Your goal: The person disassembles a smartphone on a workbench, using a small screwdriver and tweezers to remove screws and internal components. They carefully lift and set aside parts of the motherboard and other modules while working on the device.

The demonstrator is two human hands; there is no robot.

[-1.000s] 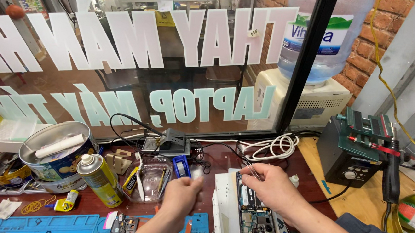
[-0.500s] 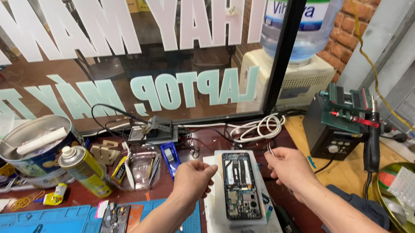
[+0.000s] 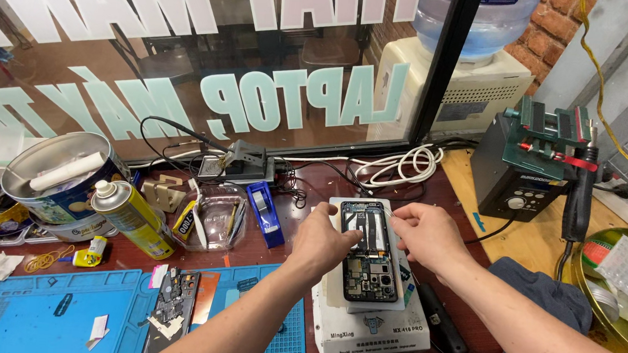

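Phone-repair workshop — opened phone [image 3: 371,254], hot-air station [image 3: 520,183]

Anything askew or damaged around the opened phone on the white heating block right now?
The opened phone lies flat and square on the white heating block, left hand and right hand at its top edge. Nothing looks spilled or broken; the bench is only cluttered.

Two bare forearms — no sleeves, gloves, watch or rings visible; left hand [image 3: 322,242], right hand [image 3: 426,238] — short nails.

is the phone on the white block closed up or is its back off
Back off: the black smartphone lies flat on the white block-shaped heating pad, its circuit board, camera modules and ribbon cables bare.
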